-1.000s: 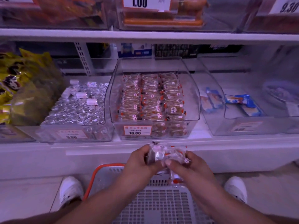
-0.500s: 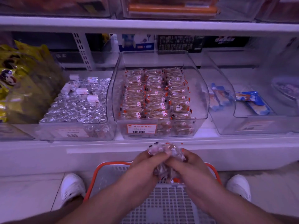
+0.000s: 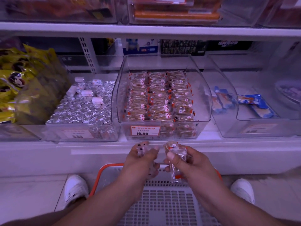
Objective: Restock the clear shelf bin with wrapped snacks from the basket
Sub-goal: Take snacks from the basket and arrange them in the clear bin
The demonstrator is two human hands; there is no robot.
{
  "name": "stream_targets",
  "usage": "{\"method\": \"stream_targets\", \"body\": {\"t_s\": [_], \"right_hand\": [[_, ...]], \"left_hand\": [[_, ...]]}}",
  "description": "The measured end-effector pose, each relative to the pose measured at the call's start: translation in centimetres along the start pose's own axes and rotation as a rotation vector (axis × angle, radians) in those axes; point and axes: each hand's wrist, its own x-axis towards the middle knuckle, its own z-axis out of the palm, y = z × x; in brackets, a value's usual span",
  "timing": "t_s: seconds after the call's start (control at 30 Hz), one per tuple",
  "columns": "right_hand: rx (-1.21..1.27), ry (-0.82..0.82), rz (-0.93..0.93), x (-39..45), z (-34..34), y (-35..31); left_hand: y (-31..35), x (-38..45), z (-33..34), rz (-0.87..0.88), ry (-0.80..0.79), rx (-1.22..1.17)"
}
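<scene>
Snacks fill the clear bin in three rows, wrapped and packed tight behind a 10.80 price tag. Below the shelf edge, the left hand grips a clear-wrapped snack between thumb and fingers, and the right hand clutches a small bunch of wrapped snacks; how many, I cannot tell. Both hands hang above the orange-rimmed basket, just apart from each other. Beside the bin sit a bin of foil sweets to its left and a bin with blue packets to its right. Two white shoes flank the basket.
</scene>
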Motion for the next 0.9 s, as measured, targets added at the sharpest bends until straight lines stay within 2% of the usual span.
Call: {"method": "stream_targets", "body": {"t_s": [0.1, 0.17, 0.27, 0.37, 0.63, 0.77, 0.9], "right_hand": [[0.088, -0.037, 0.076, 0.0, 0.2, 0.7], [0.103, -0.020, 0.114, 0.1, 0.3, 0.8], [0.104, 0.000, 0.115, 0.2, 0.3, 0.5], [0.099, 0.027, 0.104, 0.2, 0.2, 0.6], [-0.052, 0.044, -0.005, 0.2, 0.4, 0.9], [-0.027, 0.005, 0.028, 0.1, 0.4, 0.6], [-0.059, 0.037, 0.056, 0.4, 0.4, 0.7]], "left_hand": [[0.8, -0.5, 0.5, -0.135, -0.112, -0.043], [1.3, -0.7, 0.5, -0.193, -0.214, -0.158], [1.5, -0.9, 0.2, -0.167, -0.365, -0.287], [1.1, -1.0, 0.0, -0.178, -0.435, -0.264], [0.7, -1.0, -1.3, -0.101, -0.465, -0.111], [0.5, -0.6, -1.8, -0.037, -0.336, 0.010], [0.5, -0.5, -1.5, 0.029, -0.299, 0.076]]}}
